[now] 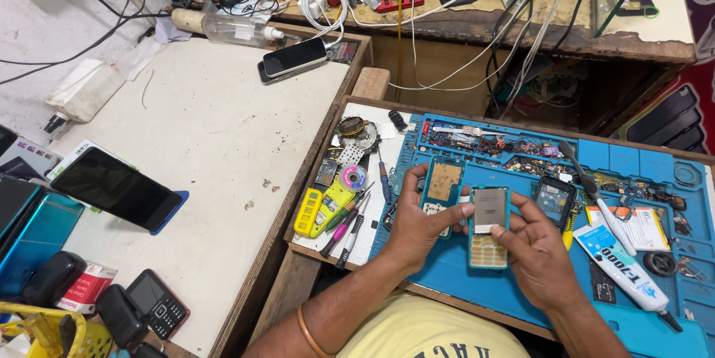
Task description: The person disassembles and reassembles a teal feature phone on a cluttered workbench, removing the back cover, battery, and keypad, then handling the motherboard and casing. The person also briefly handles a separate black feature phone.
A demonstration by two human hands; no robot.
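Crowding both hands [477, 235]: glue tube [622, 265], screwdrivers [346, 228].

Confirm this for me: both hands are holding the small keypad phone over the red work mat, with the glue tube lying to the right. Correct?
Not quite: the work mat is blue, not red, as the head view shows. The rest holds: the left hand and right hand both hold the small keypad phone over it, and the glue tube lies to the right.
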